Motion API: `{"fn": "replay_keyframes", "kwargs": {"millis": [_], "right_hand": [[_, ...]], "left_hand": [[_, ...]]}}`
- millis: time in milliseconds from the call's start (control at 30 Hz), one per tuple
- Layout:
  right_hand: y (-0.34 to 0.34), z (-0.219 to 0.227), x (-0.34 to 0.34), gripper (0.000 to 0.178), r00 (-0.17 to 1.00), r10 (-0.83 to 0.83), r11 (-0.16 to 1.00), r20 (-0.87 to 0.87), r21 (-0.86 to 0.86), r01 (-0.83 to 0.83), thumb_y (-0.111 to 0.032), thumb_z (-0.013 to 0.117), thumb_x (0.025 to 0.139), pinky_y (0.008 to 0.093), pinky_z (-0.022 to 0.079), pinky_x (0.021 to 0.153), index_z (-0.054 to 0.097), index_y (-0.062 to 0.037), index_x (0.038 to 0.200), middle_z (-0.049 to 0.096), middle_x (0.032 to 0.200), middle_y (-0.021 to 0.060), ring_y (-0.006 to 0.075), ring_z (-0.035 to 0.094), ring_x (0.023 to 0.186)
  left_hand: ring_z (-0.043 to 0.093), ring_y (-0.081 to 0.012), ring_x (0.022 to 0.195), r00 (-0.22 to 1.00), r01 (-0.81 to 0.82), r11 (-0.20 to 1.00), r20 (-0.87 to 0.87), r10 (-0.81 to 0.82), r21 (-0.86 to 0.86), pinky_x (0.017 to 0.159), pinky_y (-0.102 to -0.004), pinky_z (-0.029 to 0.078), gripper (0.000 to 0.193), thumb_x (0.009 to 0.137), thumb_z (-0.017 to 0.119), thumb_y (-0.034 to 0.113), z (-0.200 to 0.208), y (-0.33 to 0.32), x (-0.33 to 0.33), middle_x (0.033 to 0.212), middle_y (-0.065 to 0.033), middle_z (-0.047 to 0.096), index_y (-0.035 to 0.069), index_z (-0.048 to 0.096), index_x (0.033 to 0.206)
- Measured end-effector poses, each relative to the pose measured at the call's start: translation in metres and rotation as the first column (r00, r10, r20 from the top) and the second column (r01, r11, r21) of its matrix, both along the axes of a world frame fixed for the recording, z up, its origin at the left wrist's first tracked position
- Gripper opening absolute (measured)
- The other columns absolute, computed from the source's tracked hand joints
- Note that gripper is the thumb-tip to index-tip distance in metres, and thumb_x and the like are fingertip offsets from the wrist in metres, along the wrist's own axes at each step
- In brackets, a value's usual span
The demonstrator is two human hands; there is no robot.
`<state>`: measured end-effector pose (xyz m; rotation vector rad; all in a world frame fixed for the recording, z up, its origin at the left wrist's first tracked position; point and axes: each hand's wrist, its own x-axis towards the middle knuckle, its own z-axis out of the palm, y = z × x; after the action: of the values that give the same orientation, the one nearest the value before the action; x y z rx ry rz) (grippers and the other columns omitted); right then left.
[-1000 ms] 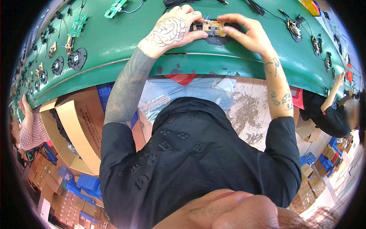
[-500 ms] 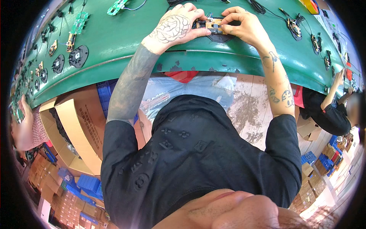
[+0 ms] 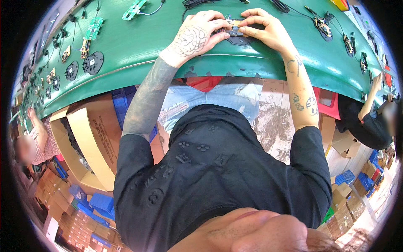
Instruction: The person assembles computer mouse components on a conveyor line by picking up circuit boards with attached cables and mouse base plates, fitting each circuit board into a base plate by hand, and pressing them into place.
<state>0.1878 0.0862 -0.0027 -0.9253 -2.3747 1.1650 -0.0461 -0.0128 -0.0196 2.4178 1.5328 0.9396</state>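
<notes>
A small tan circuit board (image 3: 235,30) with dark parts sits on a rounded black plastic base (image 3: 241,40) near the table's front edge. My left hand (image 3: 200,32) bends around the board's left end, thumb low and fingers above, gripping it. From the right, my right hand (image 3: 262,29) presses thumb and fingertips together on the board's other end. Fingers cover both ends of the board, so small parts there are hidden. A black cable (image 3: 197,4) lies coiled just beyond my left hand.
On the green table (image 3: 138,42), black bases (image 3: 92,63) and green circuit boards (image 3: 94,28) lie to the left. A wired board assembly (image 3: 323,28) lies to the right. A cardboard box (image 3: 90,147) stands below at left. Co-workers sit at both sides (image 3: 365,122).
Both hands stay at the board, with my right fingertips shifted slightly left along it. The view has turned a little, so the table's things at left appear further right.
</notes>
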Motion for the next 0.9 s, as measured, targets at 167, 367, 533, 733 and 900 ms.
{"fn": "replay_keyframes", "kwargs": {"millis": [167, 367, 533, 733, 900], "right_hand": [[0.010, -0.027, 0.019, 0.021, 0.956, -0.126, 0.957, -0.265, -0.287, 0.047, -0.012, 0.068, 0.092, 0.0268, 0.046, 0.096, 0.069, -0.0041, 0.112, 0.064, 0.119, 0.0022, 0.0123, 0.059, 0.109], [-0.019, 0.001, 0.002, 0.037, 0.920, -0.081, 0.995, -0.383, -0.079, 0.055, -0.014, 0.070, 0.090, 0.0303, 0.050, 0.091, 0.062, -0.0086, 0.126, 0.065, 0.116, 0.0032, 0.0149, 0.062, 0.102], [-0.025, 0.006, -0.006, 0.040, 0.914, -0.199, 0.931, -0.354, -0.359, 0.063, -0.017, 0.071, 0.092, 0.0280, 0.051, 0.088, 0.059, -0.0019, 0.127, 0.067, 0.113, 0.0038, 0.0105, 0.062, 0.099], [-0.026, 0.010, -0.012, 0.033, 0.917, -0.274, 0.836, -0.290, -0.542, 0.079, -0.020, 0.071, 0.091, 0.0240, 0.051, 0.082, 0.066, 0.0016, 0.115, 0.070, 0.099, 0.0036, 0.0096, 0.063, 0.089], [-0.029, 0.008, -0.015, 0.035, 0.905, -0.319, 0.805, -0.280, -0.584, 0.102, -0.021, 0.073, 0.089, 0.0243, 0.052, 0.079, 0.066, 0.0027, 0.114, 0.070, 0.099, 0.0050, 0.0092, 0.063, 0.086]], "left_hand": [[0.061, -0.0279, 0.106, 0.990, 0.113, 0.989, -0.077, -0.121, -0.096, 0.091, -0.0392, 0.049, 0.032, 0.084, 0.073, 0.029, 0.014, -0.001, 0.000, 0.119, -0.0062, 0.061, 0.015, 0.067, 0.112], [0.066, -0.0301, 0.091, 0.988, -0.001, 0.999, 0.155, -0.007, 0.051, 0.082, -0.0389, 0.052, 0.027, 0.097, 0.060, 0.027, 0.023, -0.002, 0.006, 0.101, -0.0149, 0.068, 0.007, 0.064, 0.115], [0.066, -0.0354, 0.078, 0.895, -0.112, 0.954, 0.389, 0.218, -0.277, 0.071, -0.0398, 0.052, 0.030, 0.100, 0.053, 0.032, 0.032, 0.001, 0.010, 0.086, -0.0184, 0.068, 0.005, 0.065, 0.107], [0.061, -0.0170, 0.071, 0.888, -0.035, 0.919, 0.409, 0.209, -0.393, 0.067, -0.0304, 0.049, 0.035, 0.099, 0.057, 0.038, 0.027, 0.002, 0.007, 0.078, -0.0072, 0.067, 0.006, 0.068, 0.107], [0.058, -0.0085, 0.071, 0.866, -0.010, 0.851, 0.420, 0.270, -0.525, 0.065, -0.0267, 0.047, 0.035, 0.097, 0.061, 0.039, 0.031, 0.002, 0.006, 0.077, -0.0025, 0.066, 0.006, 0.071, 0.103]]}}
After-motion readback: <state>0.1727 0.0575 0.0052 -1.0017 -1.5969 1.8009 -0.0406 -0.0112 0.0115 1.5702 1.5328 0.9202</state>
